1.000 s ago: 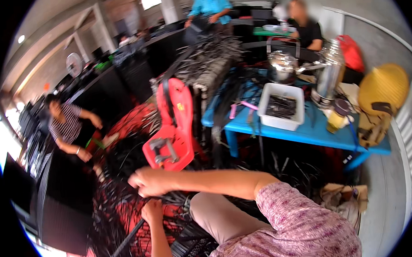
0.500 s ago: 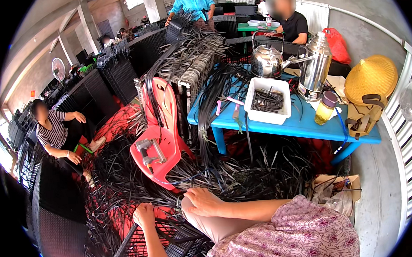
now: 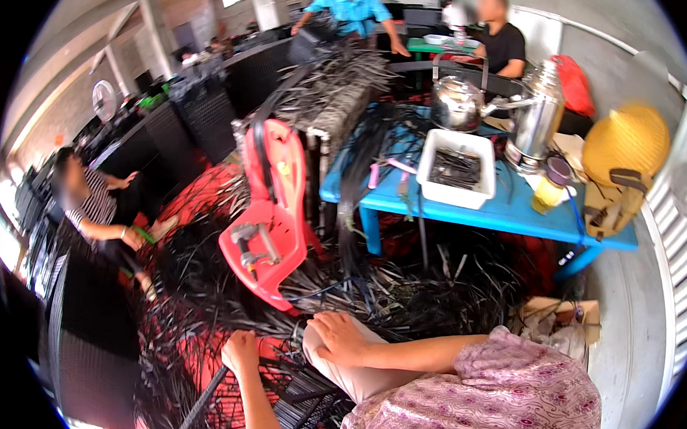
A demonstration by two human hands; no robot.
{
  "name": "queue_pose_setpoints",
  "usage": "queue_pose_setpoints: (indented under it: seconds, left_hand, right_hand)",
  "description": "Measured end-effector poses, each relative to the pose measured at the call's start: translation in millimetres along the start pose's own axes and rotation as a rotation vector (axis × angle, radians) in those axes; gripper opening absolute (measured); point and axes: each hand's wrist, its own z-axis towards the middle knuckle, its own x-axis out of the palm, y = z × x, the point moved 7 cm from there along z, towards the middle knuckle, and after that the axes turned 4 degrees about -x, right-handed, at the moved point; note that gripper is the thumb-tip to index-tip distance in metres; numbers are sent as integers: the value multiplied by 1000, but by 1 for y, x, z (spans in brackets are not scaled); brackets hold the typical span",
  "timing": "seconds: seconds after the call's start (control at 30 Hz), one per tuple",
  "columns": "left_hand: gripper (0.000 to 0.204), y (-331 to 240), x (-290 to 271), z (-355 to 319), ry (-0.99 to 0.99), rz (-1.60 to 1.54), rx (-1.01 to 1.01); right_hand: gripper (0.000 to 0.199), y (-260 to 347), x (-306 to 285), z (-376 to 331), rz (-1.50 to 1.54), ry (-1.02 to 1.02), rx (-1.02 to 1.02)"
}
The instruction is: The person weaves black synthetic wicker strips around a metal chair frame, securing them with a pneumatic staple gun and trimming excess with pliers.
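My left hand [image 3: 240, 352] is closed on the top bar of a black woven frame [image 3: 197, 408], which stands low beside my left leg. Black strips and slats show inside that frame, partly hidden by my forearm. My right hand [image 3: 338, 339] lies flat on my knee [image 3: 368, 380], fingers loosely stretched and holding nothing. Just beyond my hands, a pink plastic chair [image 3: 262, 257] carries a grey nail gun [image 3: 253, 246] on its seat. Loose black strips [image 3: 410, 296] cover the floor around the chair.
At the right stands a blue table [image 3: 468, 214] with a white tray [image 3: 459, 194] of black pieces, kettle [image 3: 456, 104], steel flask [image 3: 533, 123], jar [image 3: 550, 188] and pink-handled scissors [image 3: 394, 165]. A straw hat [image 3: 626, 144] is beside it. Co-workers sit left and behind; a cardboard box [image 3: 590, 318] stands right.
The view has shifted slightly. The co-worker in blue at the back now bends forward with an arm reaching to the right. My hands stay in nearly the same places.
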Motion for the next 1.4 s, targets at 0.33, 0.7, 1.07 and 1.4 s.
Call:
queue_pose_setpoints:
  seconds: [0.33, 0.7, 1.07, 1.4]
  left_hand:
    - [25, 4, 10, 3, -43, -43, 18]
    - [30, -2, 7, 1, 6, -57, 12]
    - [29, 16, 10, -1, -54, -26, 21]
    - [28, -1, 6, -5, -49, -59, 56]
  right_hand:
    - [66, 3, -9, 1, -6, 35, -45]
    - [64, 6, -15, 3, -16, -4, -61]
    - [61, 3, -2, -4, -19, -25, -45]
    - [62, -2, -8, -7, -23, -48, -30]
